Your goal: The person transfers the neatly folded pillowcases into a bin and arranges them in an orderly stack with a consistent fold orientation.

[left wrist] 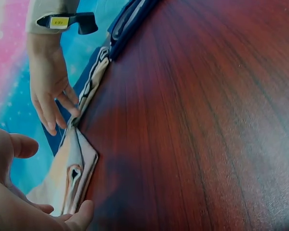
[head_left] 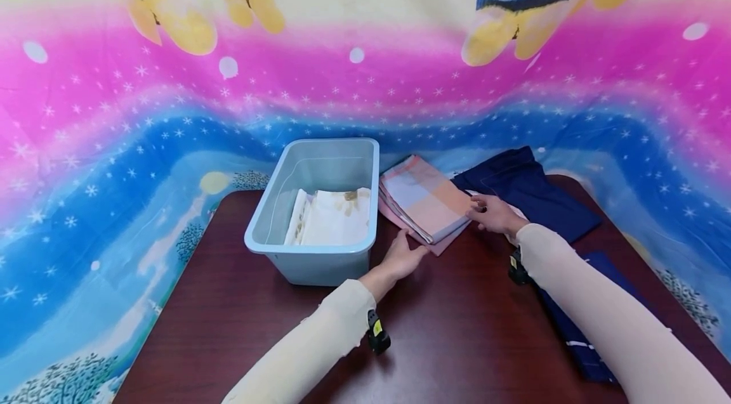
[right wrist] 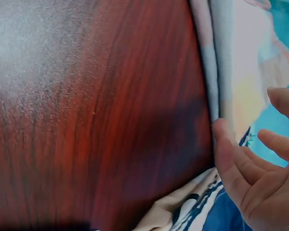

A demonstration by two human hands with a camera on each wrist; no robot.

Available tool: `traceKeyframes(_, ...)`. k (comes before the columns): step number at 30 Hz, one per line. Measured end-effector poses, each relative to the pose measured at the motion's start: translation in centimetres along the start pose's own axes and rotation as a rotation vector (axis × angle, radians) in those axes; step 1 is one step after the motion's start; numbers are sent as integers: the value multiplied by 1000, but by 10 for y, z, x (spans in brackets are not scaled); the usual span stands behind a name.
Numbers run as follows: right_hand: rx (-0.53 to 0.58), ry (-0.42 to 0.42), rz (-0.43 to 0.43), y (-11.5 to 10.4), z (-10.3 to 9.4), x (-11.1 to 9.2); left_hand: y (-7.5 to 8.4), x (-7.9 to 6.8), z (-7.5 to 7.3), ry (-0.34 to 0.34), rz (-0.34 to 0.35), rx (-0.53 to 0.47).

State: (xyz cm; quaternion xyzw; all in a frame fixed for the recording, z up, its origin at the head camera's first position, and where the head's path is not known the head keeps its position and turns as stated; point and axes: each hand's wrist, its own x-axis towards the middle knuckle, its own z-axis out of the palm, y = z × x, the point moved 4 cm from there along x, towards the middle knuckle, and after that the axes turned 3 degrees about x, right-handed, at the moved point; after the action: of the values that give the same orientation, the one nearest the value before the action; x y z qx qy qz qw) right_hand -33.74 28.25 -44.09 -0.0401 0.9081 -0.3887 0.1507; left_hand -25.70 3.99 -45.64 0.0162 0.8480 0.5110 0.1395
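Note:
A folded checked cloth [head_left: 424, 196] in pink, orange and pale grey lies on the table, right of a light blue basin [head_left: 322, 258]. At its near corner is my left hand [head_left: 400, 258], with fingertips by the lower layer and thumb apart in the left wrist view. My right hand [head_left: 495, 215] is at the cloth's right corner. In the right wrist view, its fingers [right wrist: 224, 144] are spread and one fingertip touches the folded edge [right wrist: 224, 62]. Neither hand visibly grips the cloth.
Folded white fabric [head_left: 339, 217] with a tan print lies in the basin. Dark blue clothing [head_left: 531, 191] lies behind my right hand, with a pale folded fabric [left wrist: 94, 82] beside it. Another folded navy garment [head_left: 577, 334] lies partly under my right forearm, near the table's right edge.

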Motion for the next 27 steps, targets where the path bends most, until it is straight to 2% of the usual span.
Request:
traceKeyframes(7,-36,-4,4,4,6,8,-6,7,-2,-12,-32,-45)
traceKeyframes(17,-90,-15,24,11,17,14,-12,14,6,-30,-46,-70)
traceKeyframes(23,-139,-31,43,15,15,12,-13,13,5,-37,-59,-85)
traceKeyframes(27,-183,-21,30,9,10,8,-12,12,2,-28,-36,-94)
